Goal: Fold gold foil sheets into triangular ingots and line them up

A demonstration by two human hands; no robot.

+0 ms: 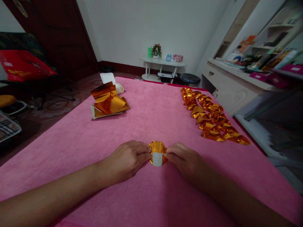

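A small piece of folded gold foil paper (157, 147) with a pale patch on its near half lies in front of me on the pink cloth (151, 116). My left hand (131, 156) pinches its left edge between thumb and fingers. On the right edge, my right hand (186, 159) grips it the same way. A stack of gold foil sheets (110, 104) rests at the far left of the table. Two rows of folded gold paper pieces (208, 116) run along the right side.
A white open-lidded box (119, 88) stands behind the foil stack. Beyond the table are a small white side table (163, 61) with a plant and cup, a dark round stool (190, 78), a cluttered white cabinet (233, 91) at right and a red bag (26, 64) at left.
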